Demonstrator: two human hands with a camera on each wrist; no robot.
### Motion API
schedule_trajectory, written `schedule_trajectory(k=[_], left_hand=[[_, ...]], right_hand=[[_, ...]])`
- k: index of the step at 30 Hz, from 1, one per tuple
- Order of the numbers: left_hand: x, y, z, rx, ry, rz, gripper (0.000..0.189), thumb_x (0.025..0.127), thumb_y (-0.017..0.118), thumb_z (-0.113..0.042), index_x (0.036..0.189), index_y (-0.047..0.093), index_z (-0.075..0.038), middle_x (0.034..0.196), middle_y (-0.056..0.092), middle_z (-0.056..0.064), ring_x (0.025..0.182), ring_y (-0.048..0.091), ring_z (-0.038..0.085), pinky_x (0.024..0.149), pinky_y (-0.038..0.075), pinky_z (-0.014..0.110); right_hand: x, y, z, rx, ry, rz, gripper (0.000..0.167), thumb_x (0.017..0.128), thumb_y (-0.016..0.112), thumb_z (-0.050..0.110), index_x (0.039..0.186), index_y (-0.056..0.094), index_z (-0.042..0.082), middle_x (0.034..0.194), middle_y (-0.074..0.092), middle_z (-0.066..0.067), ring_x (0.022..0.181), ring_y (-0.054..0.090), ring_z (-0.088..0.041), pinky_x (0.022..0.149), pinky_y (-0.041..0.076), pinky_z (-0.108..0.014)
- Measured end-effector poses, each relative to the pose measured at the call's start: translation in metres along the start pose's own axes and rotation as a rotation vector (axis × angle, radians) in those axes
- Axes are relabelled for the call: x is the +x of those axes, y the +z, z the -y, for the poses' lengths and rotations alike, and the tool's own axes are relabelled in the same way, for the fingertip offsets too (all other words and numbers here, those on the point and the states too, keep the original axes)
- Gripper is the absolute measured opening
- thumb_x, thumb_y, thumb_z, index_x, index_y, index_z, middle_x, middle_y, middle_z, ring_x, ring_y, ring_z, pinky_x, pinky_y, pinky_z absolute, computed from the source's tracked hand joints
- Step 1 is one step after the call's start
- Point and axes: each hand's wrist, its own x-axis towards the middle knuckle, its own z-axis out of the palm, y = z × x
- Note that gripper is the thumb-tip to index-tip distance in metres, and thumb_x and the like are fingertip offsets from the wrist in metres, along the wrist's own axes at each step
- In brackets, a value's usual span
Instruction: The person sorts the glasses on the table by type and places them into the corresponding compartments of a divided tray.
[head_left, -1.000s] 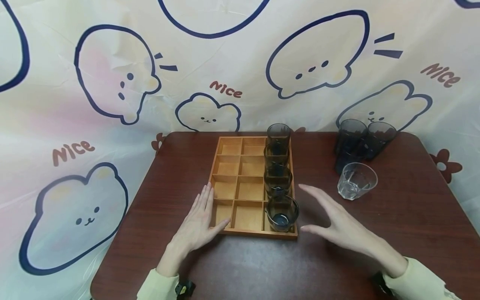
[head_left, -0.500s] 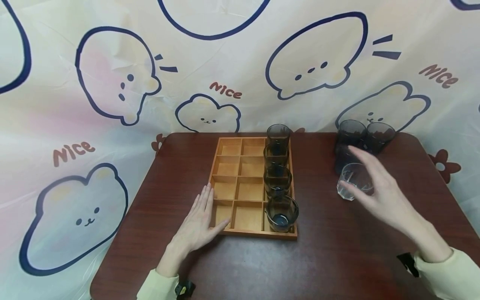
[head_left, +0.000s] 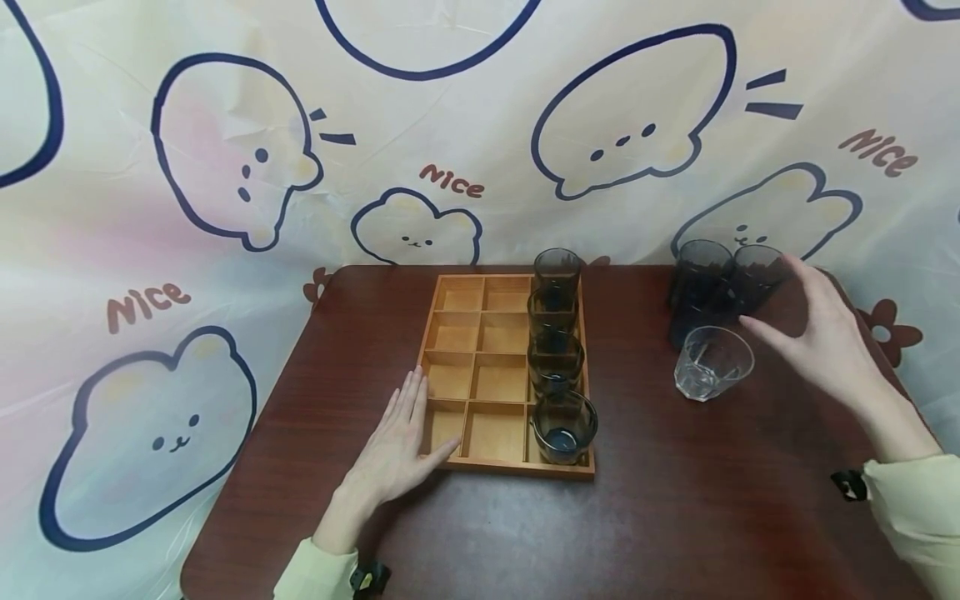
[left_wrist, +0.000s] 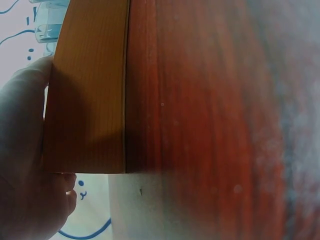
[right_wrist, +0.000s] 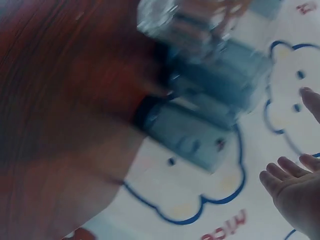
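A wooden divided tray (head_left: 517, 470) lies on the table, with several dark tinted glasses (head_left: 562, 425) lined up in its right column. My left hand (head_left: 390, 454) rests against the tray's near left corner, fingers straight along the side and thumb over the front rim. At the back right, several dark glasses (head_left: 701, 283) stand close together, partly hiding one another. My right hand (head_left: 825, 346) is just right of them, thumb and fingers spread, with nothing held. In the right wrist view these tinted glasses (right_wrist: 187, 135) look blurred. Nearer me stands a clear glass (head_left: 712, 367).
The dark brown table (head_left: 637, 533) carries all of this. Behind it hangs a pale curtain (head_left: 480, 125) printed with cartoon bears, close to the table's back edge. The tray's left and middle columns show bare wooden compartments.
My right hand has moved from beside the tray, past the clear glass, to the right side of the dark glasses at the back. The left hand and the glasses stay where they were.
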Motion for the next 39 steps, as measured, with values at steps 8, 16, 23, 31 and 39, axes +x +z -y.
schedule_trajectory(k=[8,16,23,31,39], left_hand=[[0.000,0.000,0.000,0.011,0.003,-0.004,0.112,0.103,0.065,-0.063,0.174,0.013,0.005,0.186,0.004,0.021,0.174,0.010,0.037,0.141,0.018,0.057],[0.001,0.000,0.000,0.013,0.006,-0.006,0.112,0.102,0.065,-0.063,0.174,0.013,0.006,0.186,0.005,0.021,0.174,0.011,0.037,0.141,0.020,0.058],[0.000,0.000,0.000,0.009,-0.008,0.006,0.112,0.103,0.064,-0.064,0.174,0.012,0.005,0.186,0.004,0.020,0.174,0.010,0.037,0.141,0.019,0.058],[-0.001,0.000,0.000,0.010,-0.006,0.003,0.111,0.103,0.064,-0.063,0.174,0.012,0.005,0.186,0.004,0.021,0.174,0.010,0.037,0.141,0.019,0.057],[0.000,-0.001,-0.001,0.012,-0.013,0.003,0.112,0.103,0.064,-0.064,0.174,0.013,0.004,0.186,0.005,0.020,0.174,0.011,0.037,0.141,0.020,0.058]], right_hand=[[0.020,-0.002,-0.039,-0.014,0.127,0.076,0.108,0.102,0.076,0.028,0.178,0.001,0.008,0.182,0.008,-0.033,0.166,0.013,-0.061,0.128,0.014,-0.083],[0.036,0.000,-0.060,0.049,0.195,0.128,0.116,0.101,0.077,0.029,0.177,-0.008,0.009,0.180,0.007,-0.036,0.162,0.015,-0.065,0.125,0.017,-0.086],[0.055,-0.001,-0.068,0.090,0.271,0.230,0.121,0.103,0.076,0.031,0.173,-0.020,0.005,0.179,-0.003,-0.040,0.162,0.008,-0.068,0.125,0.016,-0.087],[0.067,0.008,-0.075,0.084,0.308,0.261,0.121,0.104,0.073,0.035,0.172,-0.021,0.001,0.180,-0.013,-0.035,0.163,0.001,-0.067,0.126,0.015,-0.086],[0.072,0.024,-0.083,0.193,0.400,0.195,0.115,0.104,0.073,0.036,0.174,-0.012,0.000,0.180,-0.010,-0.036,0.166,-0.001,-0.062,0.133,0.012,-0.079]])
